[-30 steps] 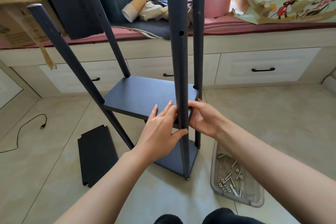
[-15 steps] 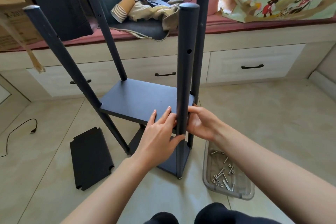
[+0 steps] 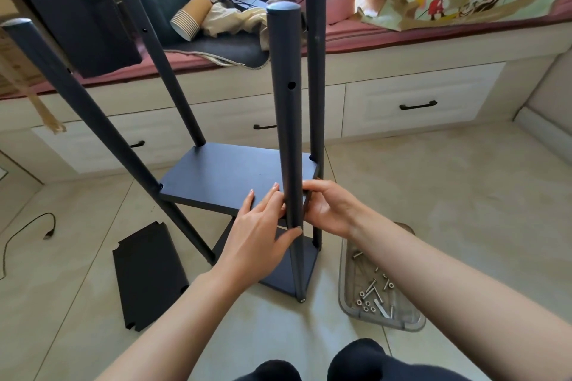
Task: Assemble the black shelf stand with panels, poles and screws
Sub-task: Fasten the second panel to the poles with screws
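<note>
The black shelf stand stands upright on the tiled floor with several poles and two mounted panels. The upper panel point(image 3: 229, 176) sits at mid height; the lower panel point(image 3: 284, 275) is near the floor. My left hand point(image 3: 260, 226) grips the nearest pole point(image 3: 286, 120), thumb round its front and fingers lying on the upper panel's corner. My right hand point(image 3: 328, 207) pinches that same corner from the right side of the pole. A loose black panel point(image 3: 148, 275) lies flat on the floor to the left.
A clear plastic tray point(image 3: 346, 260) with several screws and nuts sits on the floor at the right. A cable point(image 3: 28, 232) trails at the far left. White drawers point(image 3: 418, 99) and a cluttered bench run along the back. My dark-clad knees point(image 3: 356, 362) are at the bottom edge.
The view has shifted a little, so the stand sits slightly differently in frame. Both hands keep the same hold at the near pole and upper panel corner.
</note>
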